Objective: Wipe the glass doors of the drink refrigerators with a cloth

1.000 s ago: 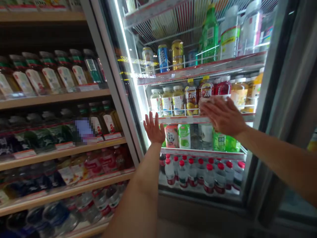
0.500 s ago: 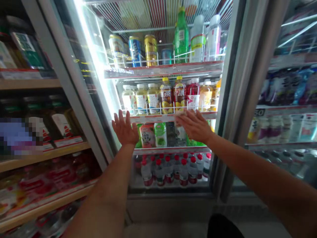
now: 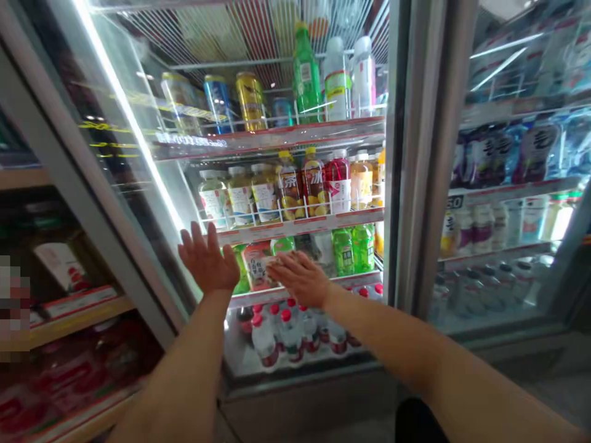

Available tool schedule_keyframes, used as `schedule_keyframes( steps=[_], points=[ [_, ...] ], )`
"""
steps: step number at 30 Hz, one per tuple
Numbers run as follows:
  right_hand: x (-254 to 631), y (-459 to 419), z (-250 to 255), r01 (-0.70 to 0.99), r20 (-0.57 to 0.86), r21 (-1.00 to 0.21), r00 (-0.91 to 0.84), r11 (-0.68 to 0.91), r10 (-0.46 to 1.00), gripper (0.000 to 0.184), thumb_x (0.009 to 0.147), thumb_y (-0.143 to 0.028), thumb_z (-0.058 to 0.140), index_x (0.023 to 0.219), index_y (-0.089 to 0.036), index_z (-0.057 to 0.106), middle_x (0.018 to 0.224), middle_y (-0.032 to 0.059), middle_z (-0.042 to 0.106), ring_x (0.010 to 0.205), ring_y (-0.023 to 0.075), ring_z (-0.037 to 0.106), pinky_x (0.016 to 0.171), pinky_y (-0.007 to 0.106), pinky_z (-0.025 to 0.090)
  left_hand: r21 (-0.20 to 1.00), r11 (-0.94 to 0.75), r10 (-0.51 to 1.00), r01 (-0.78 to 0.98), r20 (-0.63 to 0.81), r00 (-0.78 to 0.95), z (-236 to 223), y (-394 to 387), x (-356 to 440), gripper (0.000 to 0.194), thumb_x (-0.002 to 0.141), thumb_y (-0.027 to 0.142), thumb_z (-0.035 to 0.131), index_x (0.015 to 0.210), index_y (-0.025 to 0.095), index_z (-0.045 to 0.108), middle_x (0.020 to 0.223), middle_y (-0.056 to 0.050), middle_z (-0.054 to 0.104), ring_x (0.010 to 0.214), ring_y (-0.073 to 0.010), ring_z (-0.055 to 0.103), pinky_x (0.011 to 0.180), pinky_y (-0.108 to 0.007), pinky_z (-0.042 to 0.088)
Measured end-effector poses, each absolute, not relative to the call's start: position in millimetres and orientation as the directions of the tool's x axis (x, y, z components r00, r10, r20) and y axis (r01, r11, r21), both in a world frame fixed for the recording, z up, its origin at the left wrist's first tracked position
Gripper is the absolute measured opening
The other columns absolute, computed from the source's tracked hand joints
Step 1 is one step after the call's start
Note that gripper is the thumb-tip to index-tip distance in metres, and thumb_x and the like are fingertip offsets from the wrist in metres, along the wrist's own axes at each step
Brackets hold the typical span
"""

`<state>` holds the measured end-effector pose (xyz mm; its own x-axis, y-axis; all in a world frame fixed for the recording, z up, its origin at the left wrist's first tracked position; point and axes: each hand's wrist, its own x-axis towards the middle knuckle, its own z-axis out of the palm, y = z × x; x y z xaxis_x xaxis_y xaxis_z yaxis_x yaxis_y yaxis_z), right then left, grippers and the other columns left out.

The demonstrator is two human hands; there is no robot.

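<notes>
The person's left hand (image 3: 210,261), at 8 o'clock from the middle of the view, is empty, its fingers spread and pointing toward 12, with its palm turned to the glass cooler door (image 3: 252,235); whether the skin touches the pane cannot be told. That door fills the middle of the scene, its bright light strip (image 3: 122,101) slanting past 10 o'clock and a grey metal upright (image 3: 418,154) at 2. The right hand (image 3: 300,280), at 6 o'clock from the middle, lies flat before the same pane, fingers extended together toward 10; something pale and mottled shows at its fingertips, but I cannot tell whether it is gripped. Behind the glass, a green bottle (image 3: 307,71) stands at 12 o'clock, a gold can (image 3: 250,101) and a blue can (image 3: 218,104) at 11, and yellow-capped dark tea bottles (image 3: 314,184) just above the middle. Two green-labelled bottles (image 3: 354,249) are at 4, red-capped water bottles (image 3: 290,335) at 6. A second cooler (image 3: 501,249) stands at 3, wooden shelves (image 3: 87,320) at 8.
</notes>
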<state>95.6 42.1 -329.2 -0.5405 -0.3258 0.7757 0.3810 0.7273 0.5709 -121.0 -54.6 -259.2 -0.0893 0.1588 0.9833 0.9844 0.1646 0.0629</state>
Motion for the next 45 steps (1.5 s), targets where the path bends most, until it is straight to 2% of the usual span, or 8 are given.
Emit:
schedule_keyframes(
  steps=[7,13,20,28,34,40,42,45],
  points=[
    [110.5,50.7,-303.5,0.285,0.679,0.62,-0.661,0.731,-0.319,0.056,0.095,-0.018,0.047,0.151,-0.018,0.047,0.159,-0.0004,0.045,0.153,0.0202,0.03,0.128,0.045,0.025,0.039,0.155,0.142,0.987,0.988,-0.062,-259.8,-53.3,-122.3,0.066,0.1,0.039,0.039,0.16,0.014,0.029,0.168,-0.017,0.019,0.158,-0.0311,0.005,0.125,-0.058,0.008],
    [223.4,79.3,-288.6,0.489,0.769,0.544,-0.616,0.682,-0.171,0.061,0.097,-0.018,0.049,0.157,-0.026,0.039,0.155,-0.001,0.051,0.153,0.0211,0.031,0.131,0.047,0.013,0.005,0.169,0.112,0.986,0.993,-0.025,-260.8,-51.2,-124.0,0.066,0.099,0.038,0.041,0.161,0.017,0.027,0.168,-0.015,0.02,0.158,-0.0299,0.007,0.125,-0.057,0.011],
    [263.1,95.3,-275.7,0.674,0.9,0.388,-0.424,0.629,-0.101,0.064,0.098,-0.022,0.051,0.16,-0.023,0.034,0.153,0.0048,0.053,0.154,0.0278,0.029,0.128,0.05,0.023,0.003,0.16,0.084,0.987,0.996,-0.016,-261.4,-48.8,-126.8,0.066,0.099,0.037,0.042,0.161,0.02,0.026,0.168,-0.014,0.021,0.158,-0.029,0.007,0.125,-0.057,0.011],
    [246.7,93.6,-318.1,0.663,0.883,0.443,-0.44,0.603,-0.164,0.058,0.096,-0.022,0.055,0.153,-0.023,0.046,0.144,0.005,0.062,0.148,0.0278,0.04,0.129,0.049,0.023,0.012,0.166,0.106,0.986,0.994,-0.03,-260.0,-51.3,-124.0,0.066,0.099,0.037,0.042,0.161,0.018,0.028,0.168,-0.016,0.021,0.157,-0.031,0.008,0.125,-0.059,0.011],
    [260.7,91.3,-294.7,0.605,0.832,0.483,-0.542,0.633,-0.116,0.063,0.098,-0.022,0.051,0.159,-0.026,0.035,0.15,0.0025,0.057,0.15,0.0242,0.037,0.13,0.047,0.018,0.039,0.154,0.137,0.987,0.989,-0.061,-260.5,-52.7,-120.9,0.066,0.099,0.037,0.042,0.16,0.015,0.029,0.168,-0.015,0.019,0.158,-0.0318,0.006,0.127,-0.057,0.008],
    [258.3,95.8,-250.7,0.73,0.962,0.246,-0.267,0.638,-0.065,0.065,0.101,-0.023,0.045,0.163,-0.025,0.023,0.16,0.0045,0.043,0.154,0.03,0.027,0.126,0.054,0.026,0.078,0.158,0.137,0.984,0.986,-0.1,-259.2,-54.3,-115.9,0.064,0.099,0.037,0.041,0.158,0.012,0.033,0.168,-0.015,0.021,0.157,-0.0329,0.007,0.126,-0.058,0.009],
    [251.7,95.0,-264.0,0.699,0.954,0.264,-0.292,0.664,-0.072,0.066,0.1,-0.023,0.045,0.163,-0.025,0.024,0.158,0.0052,0.046,0.154,0.031,0.028,0.126,0.055,0.025,0.089,0.14,0.158,0.986,0.981,-0.111,-258.9,-55.2,-115.7,0.065,0.099,0.038,0.042,0.158,0.013,0.032,0.168,-0.016,0.019,0.158,-0.032,0.004,0.127,-0.057,0.007],
    [246.9,90.7,-300.3,0.567,0.858,0.447,-0.491,0.692,-0.151,0.065,0.097,-0.02,0.051,0.159,-0.027,0.035,0.148,0.0045,0.058,0.148,0.0271,0.04,0.127,0.05,0.025,0.123,0.122,0.191,0.985,0.971,-0.145,-259.1,-55.6,-116.3,0.067,0.098,0.041,0.041,0.159,0.015,0.03,0.169,-0.014,0.017,0.158,-0.0302,0.001,0.126,-0.059,0.004]
  ],
)
